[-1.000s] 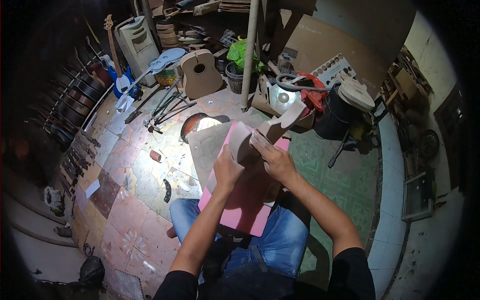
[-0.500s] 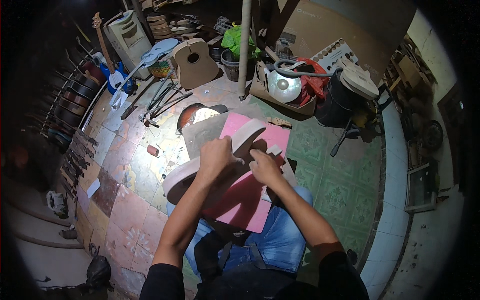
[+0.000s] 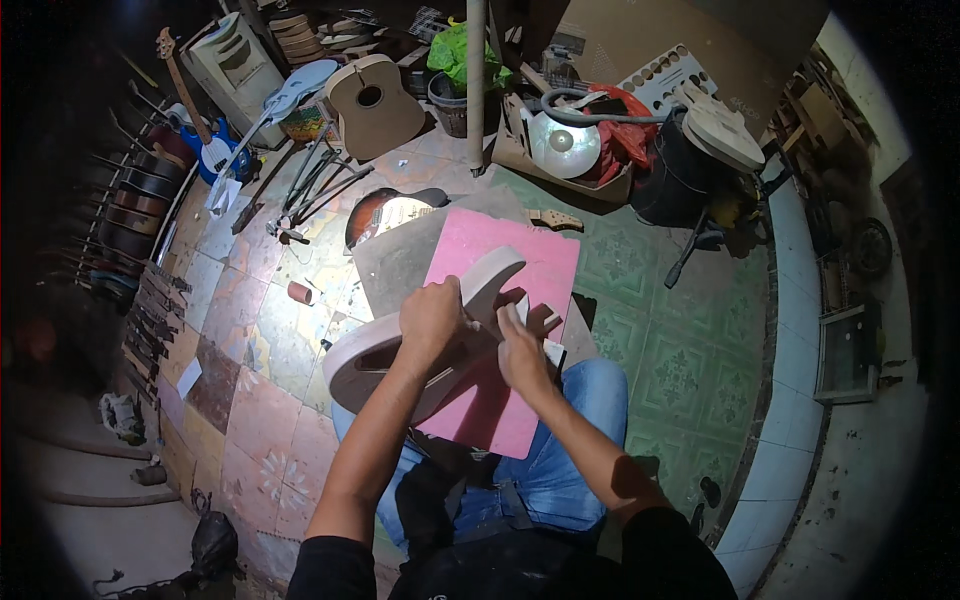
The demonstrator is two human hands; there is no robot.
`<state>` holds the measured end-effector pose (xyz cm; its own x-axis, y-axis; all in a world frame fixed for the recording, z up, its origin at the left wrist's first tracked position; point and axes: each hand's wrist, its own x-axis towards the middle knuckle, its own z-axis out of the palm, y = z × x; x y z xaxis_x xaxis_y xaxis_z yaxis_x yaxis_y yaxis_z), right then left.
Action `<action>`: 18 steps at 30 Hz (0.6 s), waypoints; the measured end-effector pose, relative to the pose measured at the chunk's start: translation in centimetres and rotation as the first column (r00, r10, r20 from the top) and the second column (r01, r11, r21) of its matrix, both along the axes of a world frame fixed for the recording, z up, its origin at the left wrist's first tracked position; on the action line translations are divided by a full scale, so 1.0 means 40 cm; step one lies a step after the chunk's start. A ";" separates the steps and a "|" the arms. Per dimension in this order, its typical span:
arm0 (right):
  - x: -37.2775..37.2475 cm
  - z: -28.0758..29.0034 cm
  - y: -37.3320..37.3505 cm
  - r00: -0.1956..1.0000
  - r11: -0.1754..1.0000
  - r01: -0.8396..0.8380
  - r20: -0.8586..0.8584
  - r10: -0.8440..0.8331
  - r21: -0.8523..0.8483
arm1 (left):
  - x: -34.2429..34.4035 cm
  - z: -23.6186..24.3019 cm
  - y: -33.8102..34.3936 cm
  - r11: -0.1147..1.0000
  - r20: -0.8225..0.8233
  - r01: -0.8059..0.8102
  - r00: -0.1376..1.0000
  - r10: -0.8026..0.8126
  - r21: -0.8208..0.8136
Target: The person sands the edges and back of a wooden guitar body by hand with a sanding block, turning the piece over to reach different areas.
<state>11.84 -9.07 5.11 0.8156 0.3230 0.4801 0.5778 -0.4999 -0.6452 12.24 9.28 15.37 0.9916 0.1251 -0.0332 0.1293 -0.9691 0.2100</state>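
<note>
A pale, unfinished electric guitar body (image 3: 350, 345) is held tilted above a pink board (image 3: 490, 235) over my lap. My left hand (image 3: 433, 318) is closed around its upper part, knuckles up. Close to the horn and cutaway, my right hand (image 3: 525, 355) has its fingers pressed together against the wood. A pale scrap shows at those fingertips, but what it is cannot be made out. The pink board rests on a grey board (image 3: 385, 270), both in front of my knees.
A sunburst guitar body (image 3: 370, 215) lies beyond the boards, with a guitar headstock (image 3: 555, 220) to its right. A red-brown roll (image 3: 300, 292) sits on the tiles at left. Farther off are an acoustic guitar body (image 3: 375, 105), a pole (image 3: 477, 120) and a black bucket (image 3: 665, 190).
My right hand has shifted slightly down and turned along the edge of the guitar body. The body is tilted more, showing a cavity. My left hand keeps its hold.
</note>
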 end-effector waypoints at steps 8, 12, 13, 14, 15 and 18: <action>0.008 0.023 0.012 0.988 0.997 0.012 -0.154 -0.024 -0.080 | 0.000 -0.006 0.002 0.999 0.003 -0.034 0.999 0.034 0.007; 0.073 0.060 -0.016 0.927 0.984 -0.121 -0.369 0.066 -0.128 | 0.000 -0.020 0.025 0.999 -0.015 -0.053 0.998 0.054 0.004; 0.110 0.073 -0.029 0.851 0.938 -0.186 -0.525 0.005 -0.293 | 0.007 -0.024 0.020 0.999 0.003 -0.037 0.999 0.037 0.002; 0.113 0.043 -0.026 0.898 0.959 -0.041 -0.432 -0.087 -0.279 | 0.010 -0.024 0.009 1.000 0.019 -0.020 1.000 0.020 -0.001; 0.085 0.011 -0.027 0.896 0.958 -0.033 -0.433 -0.098 -0.286 | 0.010 -0.024 -0.003 1.000 0.017 -0.011 1.000 0.011 -0.008; -0.055 0.028 0.059 0.990 0.999 0.005 -0.142 0.002 0.051 | -0.002 -0.020 0.034 0.999 0.012 -0.050 0.999 0.051 -0.016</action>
